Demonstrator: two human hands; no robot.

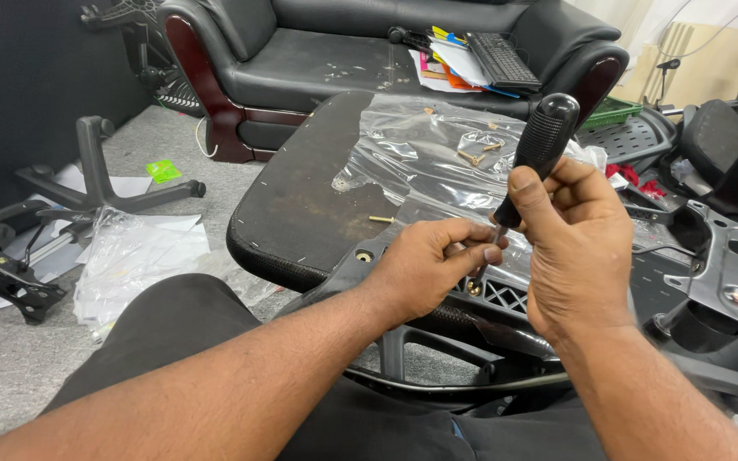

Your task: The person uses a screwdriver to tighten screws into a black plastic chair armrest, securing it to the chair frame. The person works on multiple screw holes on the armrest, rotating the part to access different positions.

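Observation:
My right hand (578, 243) grips a screwdriver with a black ribbed handle (542, 141), held upright. My left hand (433, 260) pinches the metal shaft just below the handle, steadying its tip over a screw (474, 288) in a black plastic bracket (506, 294). The bracket lies on the underside of an upturned chair seat (309, 201). A loose brass screw (381, 219) rests on the seat board left of my hands. More screws (476, 155) lie on a clear plastic sheet (420, 158) spread over the seat.
A black leather sofa (318, 64) stands behind, with a keyboard (503, 60) and papers on it. A chair base (100, 175) and armrest parts (2, 265) lie on the grey carpet at left beside plastic bags (134, 256). A chair mechanism (728, 290) sits at right.

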